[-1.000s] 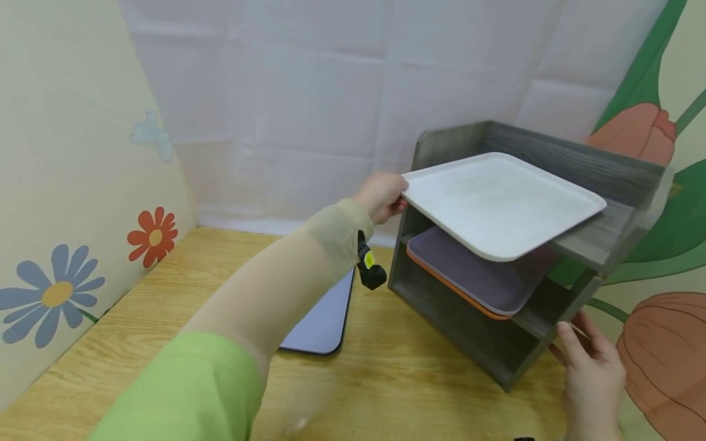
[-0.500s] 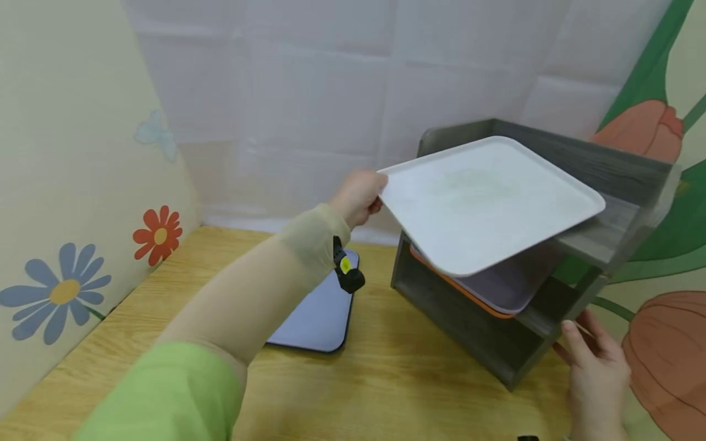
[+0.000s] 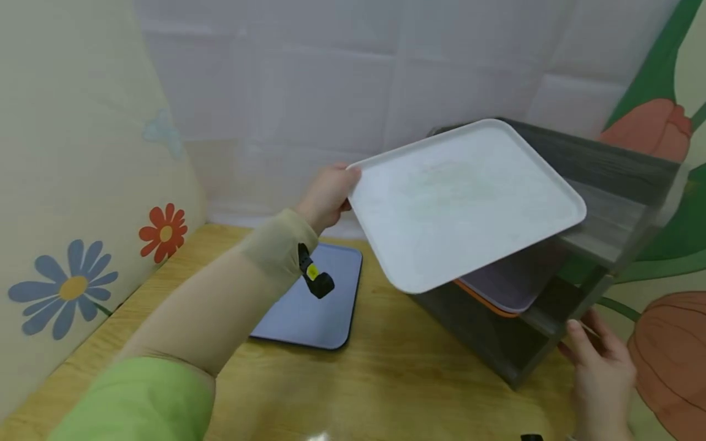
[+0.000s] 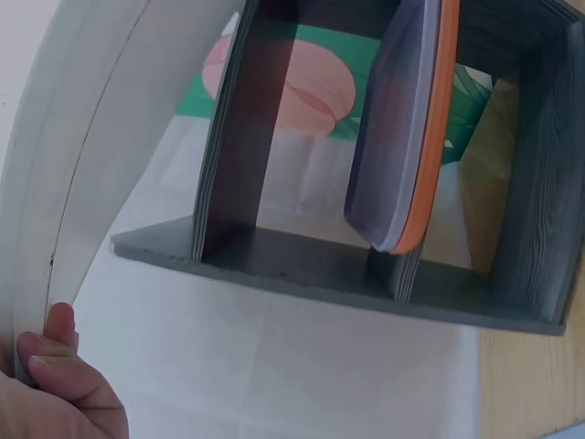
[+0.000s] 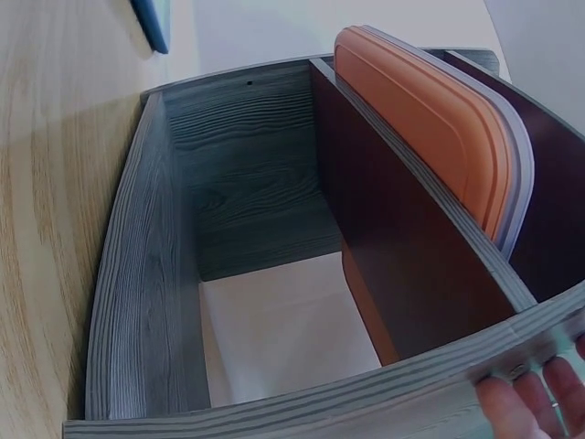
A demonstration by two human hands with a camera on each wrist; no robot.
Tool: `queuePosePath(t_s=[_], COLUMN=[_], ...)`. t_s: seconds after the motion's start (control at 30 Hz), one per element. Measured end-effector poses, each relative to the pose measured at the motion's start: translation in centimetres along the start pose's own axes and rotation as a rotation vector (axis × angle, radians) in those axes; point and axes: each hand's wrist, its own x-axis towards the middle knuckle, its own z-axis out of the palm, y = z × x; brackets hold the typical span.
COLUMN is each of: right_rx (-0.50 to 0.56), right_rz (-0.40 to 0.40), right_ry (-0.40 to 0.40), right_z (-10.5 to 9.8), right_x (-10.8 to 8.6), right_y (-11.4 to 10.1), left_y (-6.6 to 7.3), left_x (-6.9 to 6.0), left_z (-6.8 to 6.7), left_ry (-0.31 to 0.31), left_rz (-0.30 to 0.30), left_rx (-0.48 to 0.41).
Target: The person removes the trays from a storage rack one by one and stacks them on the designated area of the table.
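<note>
Blue tray (image 3: 337, 306) flat on the table (image 3: 408, 380); left hand (image 3: 327, 195) gripping the white tray (image 3: 463, 205) by its left corner, tilted before the gray shelf (image 3: 618, 159); purple tray (image 3: 513, 285) atop orange tray (image 5: 420, 105) inside; right hand (image 3: 603, 370) — ungripping, fingers touching the shelf's outer side.

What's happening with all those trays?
A person is holding up a white tray, gripping one corner with the left hand. It is tilted, partly in front of a gray wooden shelf unit. The right hand touches the unit's side. In the unit's middle level, a purple tray sits on top of an orange tray. A bluish tray lies on the wooden table, to the left of the unit.
</note>
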Motion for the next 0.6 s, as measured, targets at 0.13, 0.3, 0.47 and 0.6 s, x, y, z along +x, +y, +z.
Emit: queuePosePath(t_s=[0.13, 0.3, 0.47, 0.6], right_rx=[0.013, 0.030, 0.024, 0.022], right_rz=[-0.003, -0.028, -0.026, -0.020], right_ry=[0.010, 0.008, 0.010, 0.018], right_z=[0.0, -0.2, -0.4, -0.6], right_x=[0.1, 0.4, 0.7, 0.8], right_y=[0.0, 0.1, 0.1, 0.0], left_y=[0.1, 0.1, -0.2, -0.3], left_x=[-0.5, -0.9, -1.3, -1.4], left_z=[-0.9, -2.0, -3.0, -3.8], left_ry=[0.010, 0.018, 0.051, 0.074], left_rz=[0.010, 0.021, 0.024, 0.038], left_rx=[0.013, 0.027, 0.026, 0.028])
